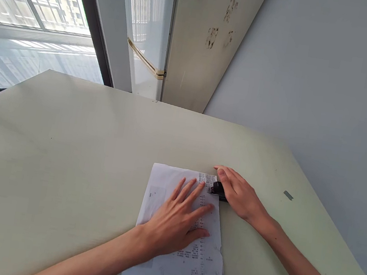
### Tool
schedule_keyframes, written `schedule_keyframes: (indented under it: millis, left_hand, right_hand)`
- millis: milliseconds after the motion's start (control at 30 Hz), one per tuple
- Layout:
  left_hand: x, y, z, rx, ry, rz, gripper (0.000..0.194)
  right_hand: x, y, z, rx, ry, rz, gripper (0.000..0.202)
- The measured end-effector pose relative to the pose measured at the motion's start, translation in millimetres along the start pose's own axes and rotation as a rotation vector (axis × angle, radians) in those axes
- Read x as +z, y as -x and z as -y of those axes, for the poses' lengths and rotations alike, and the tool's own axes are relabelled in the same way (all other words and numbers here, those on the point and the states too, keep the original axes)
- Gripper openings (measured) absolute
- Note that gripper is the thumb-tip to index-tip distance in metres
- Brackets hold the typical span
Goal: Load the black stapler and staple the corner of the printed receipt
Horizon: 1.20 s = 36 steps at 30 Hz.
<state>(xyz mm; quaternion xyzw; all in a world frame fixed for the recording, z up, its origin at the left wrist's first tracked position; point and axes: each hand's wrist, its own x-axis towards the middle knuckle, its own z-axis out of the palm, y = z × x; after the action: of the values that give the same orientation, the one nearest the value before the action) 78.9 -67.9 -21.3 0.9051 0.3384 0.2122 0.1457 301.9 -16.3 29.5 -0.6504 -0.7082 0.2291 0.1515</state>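
Head view looks down on a pale table (63, 146) with printed paper sheets (166, 179) lying at about 6 o'clock, just right of centre. Their long axis runs from the near edge away toward 12 o'clock, leaning slightly to 11, and the print reads along that length. The left hand (175, 220) lies flat on the middle of the sheets, fingers spread and released, pressing down rather than gripping, fingertips aimed at 1 o'clock. At the top right corner of the sheets sits a small black stapler (217, 189), its long axis roughly across the page from 3 toward 9 o'clock, nose over the corner. The right hand (239, 195) covers the stapler from the 3 o'clock side, fingers extended over its top and touching it; whether they curl round it cannot be told. A small grey tag (288, 195) lies on the table well apart at 3 o'clock.
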Motion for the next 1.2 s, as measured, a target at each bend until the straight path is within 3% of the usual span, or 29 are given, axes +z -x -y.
schedule_keyframes:
  millis: [467,933,1200]
  left_hand:
    - [4.4,-2.0,-2.2,0.004,0.049,-0.049,0.049]
    - [2.9,-0.2,-4.8,-0.011,0.045,-0.018,0.049]
    - [5.4,-1.3,-4.7,-0.014,0.056,-0.005,0.05]
  right_hand:
    - [2.5,-0.3,2.9,-0.01,0.08,-0.006,0.05]
    - [-2.6,-0.4,3.6,0.059,0.012,0.013,0.052]
    - [1.5,-0.3,2.1,0.02,0.078,-0.005,0.051]
